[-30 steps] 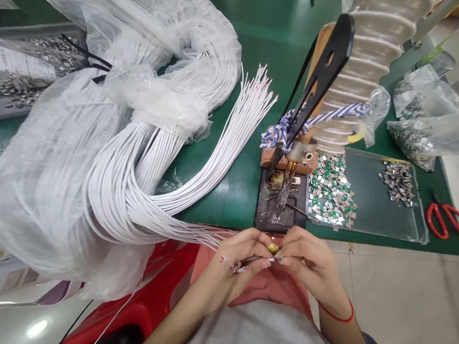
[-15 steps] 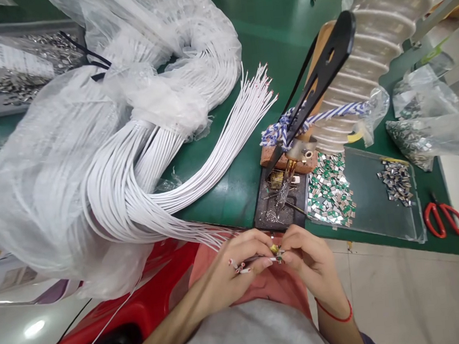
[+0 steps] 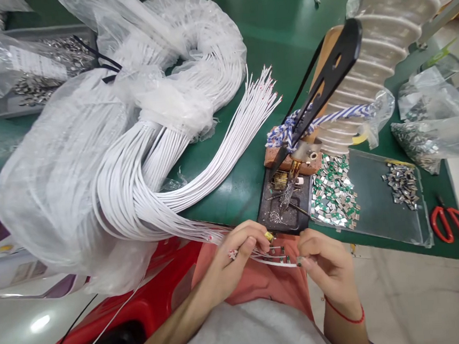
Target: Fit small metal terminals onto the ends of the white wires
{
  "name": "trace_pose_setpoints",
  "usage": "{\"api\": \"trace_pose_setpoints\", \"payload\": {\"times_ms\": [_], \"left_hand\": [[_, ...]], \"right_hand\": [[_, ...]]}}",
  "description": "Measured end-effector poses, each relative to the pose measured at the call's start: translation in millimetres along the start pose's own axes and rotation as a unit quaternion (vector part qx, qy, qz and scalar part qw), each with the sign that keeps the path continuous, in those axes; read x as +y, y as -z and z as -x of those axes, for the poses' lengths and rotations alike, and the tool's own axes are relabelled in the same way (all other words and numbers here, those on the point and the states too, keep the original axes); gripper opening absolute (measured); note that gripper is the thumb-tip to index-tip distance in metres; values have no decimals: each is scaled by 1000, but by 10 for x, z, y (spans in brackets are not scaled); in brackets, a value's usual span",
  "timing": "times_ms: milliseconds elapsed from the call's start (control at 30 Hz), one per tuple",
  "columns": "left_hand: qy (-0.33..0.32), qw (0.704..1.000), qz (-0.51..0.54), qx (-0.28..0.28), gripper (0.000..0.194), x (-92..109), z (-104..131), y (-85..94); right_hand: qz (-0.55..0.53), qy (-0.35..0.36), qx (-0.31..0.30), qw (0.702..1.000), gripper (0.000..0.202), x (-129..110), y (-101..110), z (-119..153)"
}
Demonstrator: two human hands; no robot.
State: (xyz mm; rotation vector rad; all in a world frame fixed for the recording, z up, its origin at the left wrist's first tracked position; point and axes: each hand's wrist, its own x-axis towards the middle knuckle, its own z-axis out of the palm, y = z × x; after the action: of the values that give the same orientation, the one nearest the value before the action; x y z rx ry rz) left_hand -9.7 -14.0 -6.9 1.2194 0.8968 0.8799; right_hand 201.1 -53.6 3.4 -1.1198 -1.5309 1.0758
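My left hand (image 3: 233,253) is closed around several white cables (image 3: 278,263), above my lap. Small green-and-metal connectors sit at the right ends of some of them. Bare reddish cable tips (image 3: 233,254) poke out on the left side of the same hand. A small yellow piece (image 3: 269,237) shows at its fingertips; what it is I cannot tell. With thumb and fingers, my right hand (image 3: 326,260) pinches the end of one cable, where a small connector (image 3: 300,261) is partly hidden. In front of my hands lies a black tray (image 3: 266,223) with metallic scraps.
A soldering iron (image 3: 288,188) is fixed on a brick beside a ribbed extraction hose (image 3: 385,24). Green connectors (image 3: 333,192) and metal shells (image 3: 403,184) lie on a clear tray (image 3: 382,217). Red scissors (image 3: 453,223) are right. Bundled white cables (image 3: 135,191) cover the left.
My right hand has moved right, away from my left, drawing a cable end outward. Cables and connectors now show between the hands. The view has shifted slightly.
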Motion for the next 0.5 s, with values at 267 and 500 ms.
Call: {"api": "trace_pose_setpoints", "payload": {"times_ms": [267, 500], "left_hand": [[215, 952, 209, -67, 54, -140, 76, -70], [179, 960, 142, -160, 17, -130, 23, -236]], "right_hand": [[55, 20, -74, 996, 10, -102, 146, -48], [128, 21, -93, 987, 6, -130, -199, -115]]}}
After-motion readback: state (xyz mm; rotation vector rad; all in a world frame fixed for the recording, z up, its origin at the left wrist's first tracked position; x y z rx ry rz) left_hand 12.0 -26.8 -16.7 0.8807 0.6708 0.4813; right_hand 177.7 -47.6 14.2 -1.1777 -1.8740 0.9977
